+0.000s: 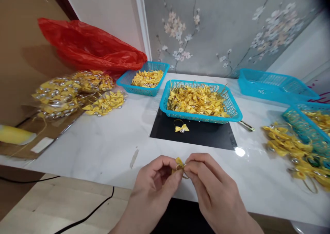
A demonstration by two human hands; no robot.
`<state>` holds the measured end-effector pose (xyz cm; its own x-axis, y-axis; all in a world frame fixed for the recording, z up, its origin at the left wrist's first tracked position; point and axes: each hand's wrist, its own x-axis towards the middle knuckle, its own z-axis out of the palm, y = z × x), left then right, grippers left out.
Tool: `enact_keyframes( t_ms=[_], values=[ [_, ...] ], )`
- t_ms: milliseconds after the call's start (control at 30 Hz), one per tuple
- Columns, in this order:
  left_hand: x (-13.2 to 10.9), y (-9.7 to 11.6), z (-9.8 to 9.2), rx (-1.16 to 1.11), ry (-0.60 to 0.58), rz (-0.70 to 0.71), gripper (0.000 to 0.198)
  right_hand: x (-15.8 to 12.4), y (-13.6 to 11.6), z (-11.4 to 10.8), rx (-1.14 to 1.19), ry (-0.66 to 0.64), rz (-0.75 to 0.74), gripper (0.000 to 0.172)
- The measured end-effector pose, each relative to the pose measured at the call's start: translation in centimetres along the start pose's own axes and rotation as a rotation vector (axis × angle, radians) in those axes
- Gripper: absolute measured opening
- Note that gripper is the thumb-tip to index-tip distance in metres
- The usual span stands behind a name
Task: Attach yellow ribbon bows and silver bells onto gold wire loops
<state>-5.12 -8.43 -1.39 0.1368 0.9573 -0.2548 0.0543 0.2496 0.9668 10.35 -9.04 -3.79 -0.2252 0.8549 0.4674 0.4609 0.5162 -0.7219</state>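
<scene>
Between my two hands, over the front part of the white table, is a small yellow ribbon bow (178, 162) with a thin cord loop below it. My left hand (157, 179) pinches the bow between thumb and index finger. From the other side, the closed fingertips of my right hand (213, 180) grip its edge and partly hide it. Beyond my hands, a single yellow bow with a silver bead (182, 130) lies on a black mat (196, 136). A blue basket (201, 119) full of yellow bows rests partly on the mat.
Left of centre stand a smaller blue basket (144, 89) of bows and a red plastic bag (90, 48). Bagged bows with beads (56, 93) lie at the left on cardboard. On the right are loose bows (288, 141), another blue basket (309, 131), a blue tray (273, 86) and tweezers (246, 125).
</scene>
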Motion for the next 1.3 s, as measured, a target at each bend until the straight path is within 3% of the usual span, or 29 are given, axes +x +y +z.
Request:
enact_keyframes(
  t_ms=[367, 567, 833, 967, 1167, 1300],
  values=[
    [-0.1, -0.7, 0.1, 0.092, 0.01, 0.054, 0.014, 0.4, -0.1, -0.7, -0.05, -0.178, 0.052, 0.025],
    [-0.1, -0.2, 0.0, 0.081, 0.022, 0.058, 0.014, 0.9, -0.2, -0.5, -0.127, -0.222, 0.008, 0.029],
    [-0.2, -0.7, -0.1, 0.072, 0.02, 0.085, 0.015, 0.8, -0.2, 0.1, -0.099, -0.144, 0.027, 0.021],
    [-0.4, -1.1, -0.1, 0.014, 0.032, 0.114, 0.014, 0.8, -0.6, 0.2, -0.049, -0.015, 0.06, 0.012],
    [-0.9, -1.3, -0.2, -0.02, 0.086, 0.168, 0.011, -0.2, -1.1, 0.2, 0.052, 0.181, 0.03, 0.019],
    [-1.1, -1.3, -0.1, -0.003, 0.086, 0.236, 0.011, -0.6, -1.1, 0.5, 0.092, 0.214, 0.06, 0.018]
  ],
)
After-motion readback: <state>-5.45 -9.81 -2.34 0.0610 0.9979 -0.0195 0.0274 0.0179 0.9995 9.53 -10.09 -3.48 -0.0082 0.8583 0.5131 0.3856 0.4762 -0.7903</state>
